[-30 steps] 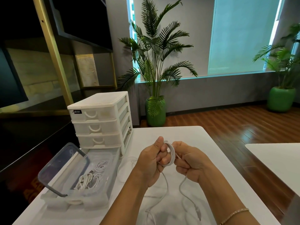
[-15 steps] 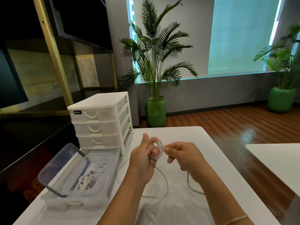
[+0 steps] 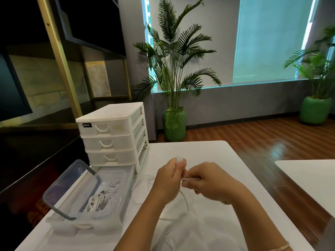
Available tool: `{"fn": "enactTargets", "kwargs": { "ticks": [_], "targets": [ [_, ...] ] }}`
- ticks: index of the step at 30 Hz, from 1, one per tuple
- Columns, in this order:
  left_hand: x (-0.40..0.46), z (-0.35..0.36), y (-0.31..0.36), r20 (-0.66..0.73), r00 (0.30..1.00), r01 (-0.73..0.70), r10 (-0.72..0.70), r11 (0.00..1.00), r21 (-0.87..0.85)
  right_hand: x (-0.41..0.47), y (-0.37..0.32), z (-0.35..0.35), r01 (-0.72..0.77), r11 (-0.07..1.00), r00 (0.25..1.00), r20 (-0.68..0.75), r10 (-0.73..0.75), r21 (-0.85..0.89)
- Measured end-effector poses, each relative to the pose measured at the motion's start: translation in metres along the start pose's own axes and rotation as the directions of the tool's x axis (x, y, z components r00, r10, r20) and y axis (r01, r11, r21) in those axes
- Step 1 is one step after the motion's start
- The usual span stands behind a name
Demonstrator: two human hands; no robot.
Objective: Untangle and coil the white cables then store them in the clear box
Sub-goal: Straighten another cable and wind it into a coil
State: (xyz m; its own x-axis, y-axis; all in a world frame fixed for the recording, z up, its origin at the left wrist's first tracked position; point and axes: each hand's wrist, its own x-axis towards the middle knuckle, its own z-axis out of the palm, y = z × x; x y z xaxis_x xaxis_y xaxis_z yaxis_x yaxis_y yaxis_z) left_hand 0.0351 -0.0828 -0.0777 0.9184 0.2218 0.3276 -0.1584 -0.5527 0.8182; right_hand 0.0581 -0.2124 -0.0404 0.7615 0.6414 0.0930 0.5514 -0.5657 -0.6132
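at frame centre the left hand [image 3: 169, 180] grips a small coil of white cable [image 3: 180, 159]; the right hand [image 3: 208, 182] pinches its strand just beside; clear box [image 3: 110, 211] lower left.

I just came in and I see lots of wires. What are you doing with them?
A person is winding a white cable into a small coil. The left hand holds the loops, and the right hand pinches the loose end. Other coiled cables already lie in the open clear box on the white table.
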Motion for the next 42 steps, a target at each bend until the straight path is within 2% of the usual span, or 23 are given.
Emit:
{"fn": "enactTargets", "kwargs": {
  "ticks": [2,6,8,10,12,16,20,25,27,29,32,35,40,42],
  "targets": [
    [-0.002,0.000,0.001,0.103,0.995,0.000,-0.001,1.000,0.010,-0.003,0.003,-0.009,0.011,1.000,0.998,-0.069,-0.010,0.021],
    [-0.006,-0.004,0.005,0.293,0.955,0.102,-0.045,0.978,-0.181,-0.003,0.010,-0.014,0.070,0.994,0.978,-0.204,-0.050,0.089],
    [-0.008,-0.008,0.008,0.357,0.934,0.146,-0.019,0.932,-0.331,-0.001,0.012,-0.012,0.105,0.982,0.965,-0.255,-0.062,0.160],
    [-0.009,-0.013,0.010,0.420,0.907,0.179,0.024,0.882,-0.437,0.002,0.013,-0.009,0.124,0.959,0.962,-0.268,-0.053,0.254],
    [-0.009,-0.017,0.011,0.467,0.884,0.207,0.032,0.868,-0.451,0.004,0.013,-0.005,0.129,0.944,0.964,-0.260,-0.048,0.305],
    [-0.010,-0.015,0.016,0.470,0.882,0.247,-0.041,0.889,-0.386,0.010,0.012,0.004,0.103,0.973,0.944,-0.328,-0.030,0.209],
    [-0.009,-0.008,0.021,0.402,0.912,0.222,-0.085,0.925,-0.307,0.015,0.016,0.013,0.075,0.990,0.898,-0.440,-0.015,0.121],
    [-0.008,-0.001,0.019,0.300,0.950,0.092,-0.083,0.996,-0.018,0.018,0.018,0.016,0.010,0.991,0.888,-0.457,0.053,0.135],
    [-0.010,0.003,0.022,0.234,0.971,0.014,-0.046,0.991,0.134,0.018,0.019,0.013,-0.020,0.987,0.891,-0.445,0.091,0.162],
    [-0.011,0.007,0.024,0.154,0.988,-0.012,-0.020,0.980,0.200,0.020,0.019,0.011,-0.061,0.975,0.884,-0.441,0.153,0.214],
    [-0.013,0.012,0.028,0.073,0.997,0.005,-0.019,0.981,0.193,0.021,0.020,0.009,-0.166,0.927,0.883,-0.367,0.292,0.337],
    [-0.015,0.016,0.029,0.057,0.997,-0.060,0.047,0.966,0.251,0.019,0.020,0.006,-0.247,0.851,0.886,-0.248,0.392,0.463],
    [-0.015,0.020,0.025,0.055,0.982,-0.188,0.180,0.903,0.387,0.014,0.024,-0.002,-0.240,0.719,0.922,-0.079,0.379,0.653],
    [-0.014,0.020,0.023,0.079,0.977,-0.212,0.197,0.889,0.406,0.012,0.027,-0.006,-0.242,0.635,0.931,-0.009,0.366,0.734]
  ]
}}
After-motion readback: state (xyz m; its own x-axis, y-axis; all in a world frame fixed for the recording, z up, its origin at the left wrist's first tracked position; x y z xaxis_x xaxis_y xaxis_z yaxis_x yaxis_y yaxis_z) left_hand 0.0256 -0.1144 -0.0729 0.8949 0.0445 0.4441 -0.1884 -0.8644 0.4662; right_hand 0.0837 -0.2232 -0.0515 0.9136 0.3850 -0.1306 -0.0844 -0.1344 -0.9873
